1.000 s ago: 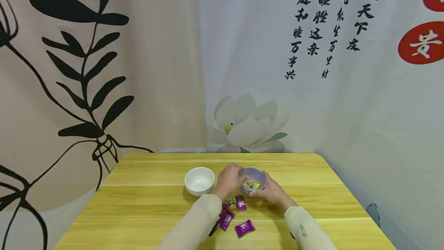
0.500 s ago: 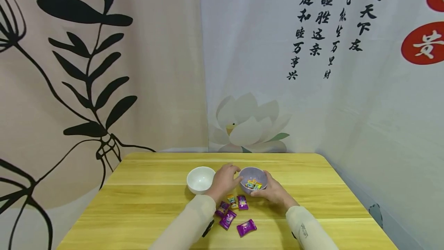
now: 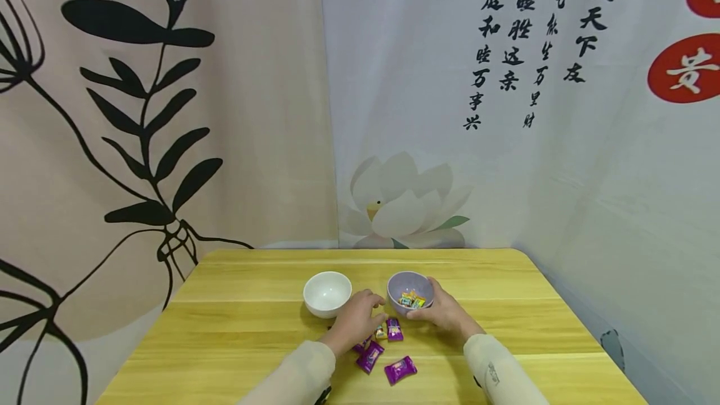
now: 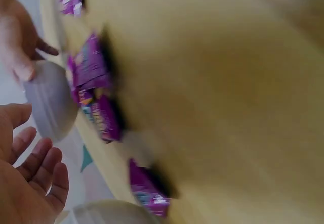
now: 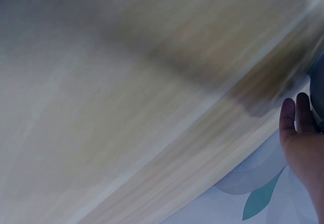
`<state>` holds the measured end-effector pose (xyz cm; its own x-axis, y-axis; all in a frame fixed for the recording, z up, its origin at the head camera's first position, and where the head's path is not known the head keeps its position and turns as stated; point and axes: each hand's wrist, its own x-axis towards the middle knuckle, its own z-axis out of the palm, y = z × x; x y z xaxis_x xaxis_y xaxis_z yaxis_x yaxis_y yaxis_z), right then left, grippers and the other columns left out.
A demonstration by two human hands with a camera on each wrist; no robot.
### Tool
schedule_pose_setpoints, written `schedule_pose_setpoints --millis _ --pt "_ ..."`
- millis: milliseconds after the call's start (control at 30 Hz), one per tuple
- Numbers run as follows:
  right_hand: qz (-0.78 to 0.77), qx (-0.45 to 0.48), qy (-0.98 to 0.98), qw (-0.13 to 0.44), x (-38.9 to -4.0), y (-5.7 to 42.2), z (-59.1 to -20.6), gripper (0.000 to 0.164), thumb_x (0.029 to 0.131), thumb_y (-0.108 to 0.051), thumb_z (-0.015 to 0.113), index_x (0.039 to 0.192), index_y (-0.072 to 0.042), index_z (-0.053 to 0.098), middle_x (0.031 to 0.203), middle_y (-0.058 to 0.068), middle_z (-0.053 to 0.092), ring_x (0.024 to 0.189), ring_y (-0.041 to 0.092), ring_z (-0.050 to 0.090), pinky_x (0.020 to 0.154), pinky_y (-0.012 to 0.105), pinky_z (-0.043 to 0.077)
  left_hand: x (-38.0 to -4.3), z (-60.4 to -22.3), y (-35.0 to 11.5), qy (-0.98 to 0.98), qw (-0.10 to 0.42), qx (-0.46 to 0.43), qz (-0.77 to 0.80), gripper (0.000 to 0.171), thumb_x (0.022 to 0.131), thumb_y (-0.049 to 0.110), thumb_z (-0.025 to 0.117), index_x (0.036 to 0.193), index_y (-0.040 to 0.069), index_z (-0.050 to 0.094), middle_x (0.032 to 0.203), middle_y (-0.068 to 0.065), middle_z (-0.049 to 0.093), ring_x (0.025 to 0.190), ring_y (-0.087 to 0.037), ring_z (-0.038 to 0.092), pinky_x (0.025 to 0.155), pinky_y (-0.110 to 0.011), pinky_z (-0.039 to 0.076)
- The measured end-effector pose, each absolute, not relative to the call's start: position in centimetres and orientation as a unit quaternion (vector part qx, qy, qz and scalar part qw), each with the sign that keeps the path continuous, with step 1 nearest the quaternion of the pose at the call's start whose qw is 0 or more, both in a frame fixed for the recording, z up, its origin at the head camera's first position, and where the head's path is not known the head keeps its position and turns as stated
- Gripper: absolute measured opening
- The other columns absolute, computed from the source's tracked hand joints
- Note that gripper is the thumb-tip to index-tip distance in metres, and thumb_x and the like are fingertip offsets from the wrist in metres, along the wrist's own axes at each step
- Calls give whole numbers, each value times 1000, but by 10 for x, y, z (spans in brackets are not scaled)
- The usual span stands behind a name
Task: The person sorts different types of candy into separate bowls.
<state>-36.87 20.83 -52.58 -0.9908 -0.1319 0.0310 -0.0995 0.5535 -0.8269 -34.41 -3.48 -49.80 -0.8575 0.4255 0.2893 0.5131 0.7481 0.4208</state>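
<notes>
Two hands work over a wooden table (image 3: pixel 225 336), their forearms in pale sleeves (image 3: pixel 300 367) that enter from the near edge. We see the left hand (image 3: pixel 354 319) between a white bowl (image 3: pixel 327 292) and a lavender bowl (image 3: pixel 398 282), back upward, with the forearm running obliquely to the right. Its fingers are loosely bent, and the thumb stands apart from them. From the left wrist, we note the relaxed curve of the fingers (image 4: pixel 38 168) and the half-turned palm, a wide, unclosed posture. In the head view the hand overlaps the edge of the white bowl; we cannot tell whether they touch.

The right hand (image 3: pixel 445 313) holds the lavender bowl from its right side, the thumb along the near wall and the fingers behind; its forearm slants inward from the lower right. Inside that bowl we find small bright wrapped sweets (image 3: pixel 412 299).

In front of the bowls lie purple packets (image 3: pixel 400 370), with a yellow packet (image 3: pixel 380 332) among them, partly hidden by the left hand. Behind the table hangs a printed cloth (image 3: pixel 270 111) showing dark leaves, a pale lotus and brushed characters.
</notes>
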Motion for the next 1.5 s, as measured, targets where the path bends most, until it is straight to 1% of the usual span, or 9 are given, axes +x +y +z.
schedule_pose_setpoints --millis 200,433,567,700,867,967,1233,1367,1500 --pt "-464 -66 883 17 -369 208 -525 114 73 -39 89 155 0 20 141 21 49 130 41 45 109 61 32 -340 -510 -40 -932 96 -269 -223 24 87 20 74 109 9 74 95 -1 65 87 -17 60 79 -34 52" --pt "-456 -60 888 18 -369 208 -526 119 72 -42 89 155 4 16 144 27 44 133 45 42 110 62 30 -341 -520 -41 -937 97 -268 -202 22 85 14 74 107 11 74 96 -1 65 90 -18 61 82 -36 53" --pt "-457 -58 887 19 -369 207 -526 120 72 -42 89 155 3 16 145 26 44 133 45 41 110 62 29 -342 -522 -41 -939 99 -262 -198 22 84 13 74 106 10 74 94 0 64 89 -18 61 81 -36 53" --pt "-457 -57 887 23 -368 205 -525 120 72 -41 89 155 3 15 146 26 43 134 45 40 111 62 28 -344 -524 -41 -942 95 -258 -195 25 80 9 73 105 10 74 93 0 63 89 -18 60 80 -36 52" --pt "-462 -56 885 26 -365 205 -523 119 72 -40 89 155 2 15 146 25 43 135 45 39 111 62 27 -346 -527 -41 -945 76 -257 -190 30 77 6 71 107 10 74 96 -1 63 92 -20 61 85 -38 52" --pt "-464 -57 884 23 -365 205 -523 118 73 -39 89 155 2 15 146 25 43 134 45 40 111 62 27 -348 -529 -40 -945 69 -259 -186 30 77 7 72 107 10 74 97 -1 63 93 -21 60 86 -38 52" --pt "-459 -60 886 21 -366 205 -525 118 73 -39 88 155 3 16 145 25 44 133 44 41 111 62 28 -352 -531 -41 -945 59 -279 -157 26 80 19 75 105 11 76 92 0 60 85 -16 56 78 -33 50" --pt "-465 -61 883 21 -366 205 -525 116 74 -39 88 155 2 16 144 23 45 133 43 42 111 61 28 -350 -531 -43 -946 58 -282 -150 26 79 25 77 102 13 77 90 2 58 84 -14 54 78 -32 50" --pt "-474 -63 878 21 -365 205 -525 116 73 -39 88 156 1 17 144 22 46 134 42 42 112 62 27 -349 -531 -45 -946 59 -281 -149 27 78 27 79 100 13 77 89 3 57 84 -15 54 77 -33 50"
